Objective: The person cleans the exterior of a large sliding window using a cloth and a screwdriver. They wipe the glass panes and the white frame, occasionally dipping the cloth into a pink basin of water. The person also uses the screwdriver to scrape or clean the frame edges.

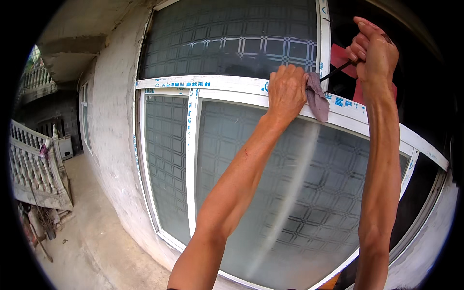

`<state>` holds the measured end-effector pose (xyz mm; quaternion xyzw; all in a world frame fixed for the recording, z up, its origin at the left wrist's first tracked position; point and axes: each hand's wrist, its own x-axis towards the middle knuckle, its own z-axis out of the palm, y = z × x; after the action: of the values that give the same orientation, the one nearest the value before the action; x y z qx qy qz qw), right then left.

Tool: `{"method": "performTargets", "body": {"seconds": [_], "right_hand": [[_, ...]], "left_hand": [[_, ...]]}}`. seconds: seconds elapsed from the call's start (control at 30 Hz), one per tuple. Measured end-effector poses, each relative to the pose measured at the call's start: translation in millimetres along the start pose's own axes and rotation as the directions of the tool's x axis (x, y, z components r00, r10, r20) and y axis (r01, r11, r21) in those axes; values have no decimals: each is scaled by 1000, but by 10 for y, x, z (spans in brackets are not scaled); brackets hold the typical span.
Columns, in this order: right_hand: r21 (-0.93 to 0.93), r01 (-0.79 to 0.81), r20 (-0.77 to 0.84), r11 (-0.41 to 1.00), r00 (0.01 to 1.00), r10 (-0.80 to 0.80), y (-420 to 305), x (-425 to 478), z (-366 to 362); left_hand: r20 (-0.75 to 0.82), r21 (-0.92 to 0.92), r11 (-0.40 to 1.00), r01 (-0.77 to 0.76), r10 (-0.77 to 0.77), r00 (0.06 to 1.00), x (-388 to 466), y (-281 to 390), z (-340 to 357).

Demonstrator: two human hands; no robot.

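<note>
A window with a white frame and patterned frosted glass fills the middle of the head view. My left hand grips the white crossbar, with a greyish-purple cloth hanging beside its fingers; whether the fingers pinch the cloth cannot be told. To the upper right, my right hand is closed around a thin dark rod, probably a tool's shaft. That rod slants down left to the cloth at the joint of crossbar and upright post. The rod's far tip is hidden by the cloth.
Dark window openings lie at the right, with red material behind the upper one. A rough plastered wall runs along the left. Beyond it are a concrete floor, a stone balustrade and a long-handled tool.
</note>
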<state>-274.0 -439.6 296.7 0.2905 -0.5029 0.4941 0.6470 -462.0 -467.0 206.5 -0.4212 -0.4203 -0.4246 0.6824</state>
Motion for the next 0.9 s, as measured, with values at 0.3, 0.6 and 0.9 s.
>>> {"method": "performTargets", "body": {"seconds": [0.3, 0.6, 0.9], "right_hand": [[424, -94, -79, 901, 987, 140, 1153, -372, 1033], [160, 40, -4, 986, 999, -40, 445, -213, 189], [327, 21, -15, 945, 1000, -17, 1069, -502, 1130]], "left_hand": [[124, 284, 956, -69, 34, 992, 19, -1886, -1093], [36, 92, 995, -33, 30, 999, 13, -632, -287], [127, 133, 986, -103, 86, 988, -61, -1745, -1047]]}}
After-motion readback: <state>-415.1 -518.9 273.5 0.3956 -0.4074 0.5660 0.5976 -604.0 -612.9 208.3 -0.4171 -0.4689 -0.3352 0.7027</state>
